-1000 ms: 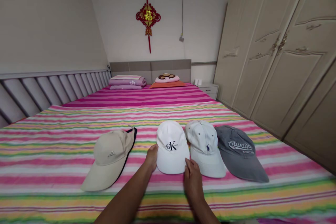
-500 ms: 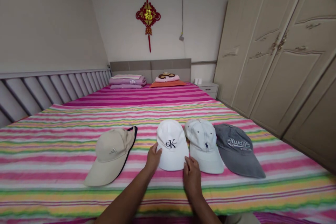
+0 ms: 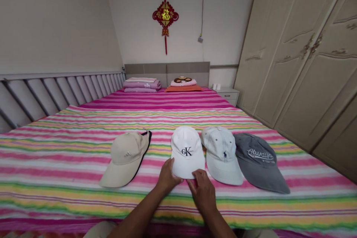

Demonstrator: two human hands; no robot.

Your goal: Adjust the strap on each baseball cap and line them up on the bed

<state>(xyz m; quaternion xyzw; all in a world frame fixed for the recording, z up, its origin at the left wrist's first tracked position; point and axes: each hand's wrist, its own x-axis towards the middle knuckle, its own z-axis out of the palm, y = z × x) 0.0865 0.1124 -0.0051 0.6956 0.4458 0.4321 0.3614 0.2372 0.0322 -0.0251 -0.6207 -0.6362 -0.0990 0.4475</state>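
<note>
Left hand (image 3: 168, 176) placed at left corner of brim of white cap (image 3: 187, 150), fingers along side, thumb near front edge; whether brim is gripped cannot be told. Brim's front edge pinched between fingers and thumb of right hand (image 3: 204, 190). White cap laid on striped bedspread (image 3: 69, 148), dark letters facing up. On its right, pale cap (image 3: 222, 156) set just beside, touched by gray cap (image 3: 260, 165). On its left, beige cap (image 3: 125, 160) set apart.
</note>
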